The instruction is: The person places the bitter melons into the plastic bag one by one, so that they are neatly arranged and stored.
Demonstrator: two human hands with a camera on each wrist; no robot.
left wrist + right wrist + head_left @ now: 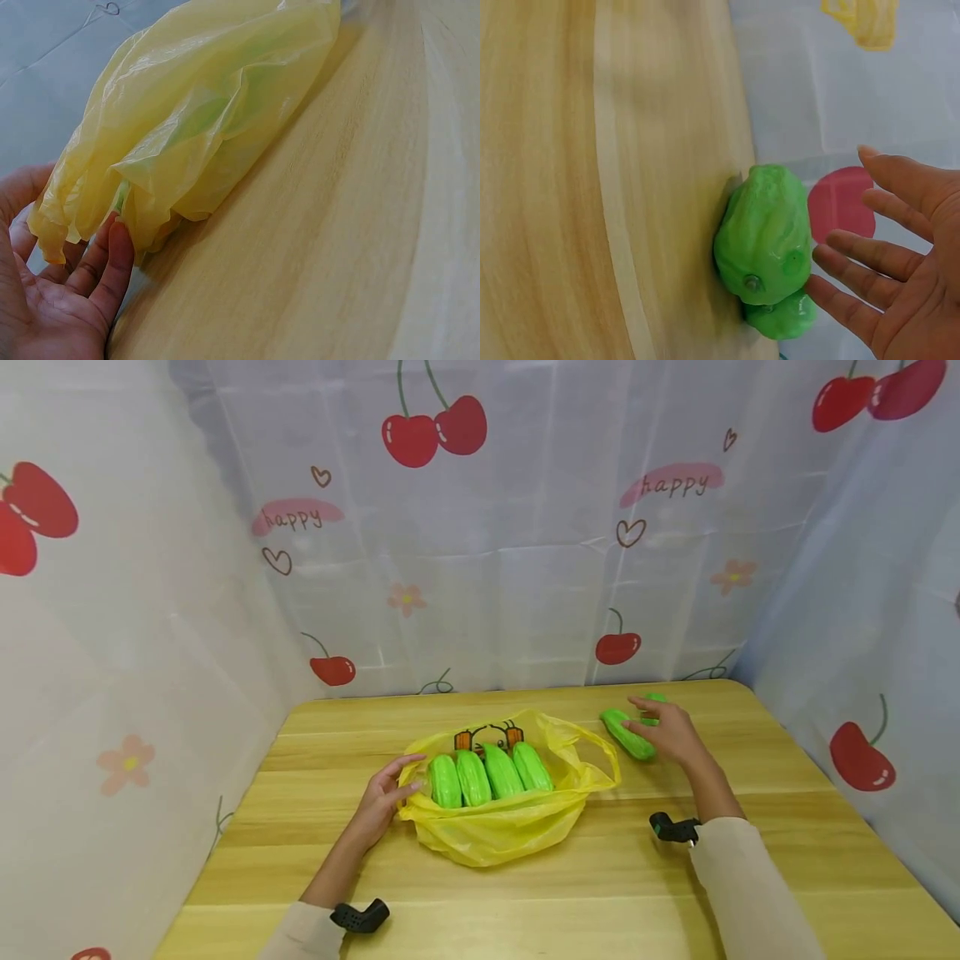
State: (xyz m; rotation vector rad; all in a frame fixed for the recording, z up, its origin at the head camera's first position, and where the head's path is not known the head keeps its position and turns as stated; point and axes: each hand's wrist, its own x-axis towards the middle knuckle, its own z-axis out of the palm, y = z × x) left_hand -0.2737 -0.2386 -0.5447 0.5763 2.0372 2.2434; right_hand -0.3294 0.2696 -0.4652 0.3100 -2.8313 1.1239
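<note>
Several glossy green gourd-like vegetables (pixel 472 777) lie side by side in the mouth of a yellow plastic bag (pixel 495 839). My left hand (pixel 378 802) grips the bag's left edge, and in the left wrist view the crumpled plastic (pixel 195 127) passes between its thumb and fingers. On the right, my right hand (pixel 669 733) hovers with spread fingers beside two more green vegetables. The nearer gourd (pixel 765 236) shows ridges and a small stem in the right wrist view; the other gourd (pixel 784 316) is partly hidden behind it. The right palm holds nothing.
Everything stands on a light wooden table (pixel 585 893). A cherry-print curtain (pixel 510 593) rises behind its back edge and along both sides. One bag handle (pixel 611 760) loops out to the right, toward the loose gourds.
</note>
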